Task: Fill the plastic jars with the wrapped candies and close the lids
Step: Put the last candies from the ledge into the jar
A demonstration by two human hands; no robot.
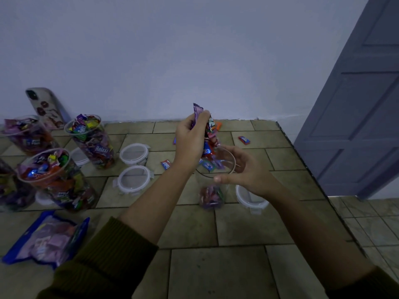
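My left hand (189,139) is up over the mouth of the tall clear plastic jar (205,186). Its fingers are bunched tight on a fistful of wrapped candies (208,134) in purple, red and orange foil, tails hanging toward the opening. I hold them right above the rim so whatever I let go drops inside and not onto the tiles. My right hand (246,171) is wrapped round the top of that jar, thumb on the near wall and fingers curving round the far side. That steadies it, since it looks light and nearly empty and would probably tip easily. The two hands are close, one above the other, not touching. Only a small heap of candies (210,197) lies at the bottom, so I reckon this jar has a long way to go.

A white round lid (250,198) lies just beside the jar on my right, probably its own, within reach for closing. Two more white lids (134,154) (134,180) lie flat to the left. Beyond them stand the filled jars (92,141) (58,180) (26,134), packed to the brim and lidless, so the closing is all to come. The blue-and-clear candy bag (47,238) lies near my left sleeve, handy for the next grab. A few loose candies (244,139) (166,164) are scattered on the beige tiled surface (216,266). A phone in a patterned case (46,106) leans against the pale wall at the back.
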